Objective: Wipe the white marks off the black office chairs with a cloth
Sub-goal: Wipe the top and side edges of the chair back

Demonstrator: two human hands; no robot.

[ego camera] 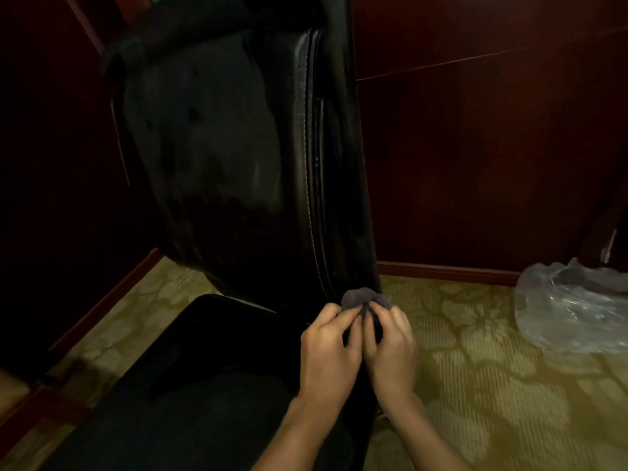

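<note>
Fingers (343, 321) of both hands pinch one grey cloth (362, 298) against one black chair (238, 164).

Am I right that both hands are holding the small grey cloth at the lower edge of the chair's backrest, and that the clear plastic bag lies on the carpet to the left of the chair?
Not quite: the head view shows the clear plastic bag on the carpet to the right of the chair, not the left. The rest holds: the left hand and right hand both hold the small grey cloth at the backrest's lower edge.
</note>
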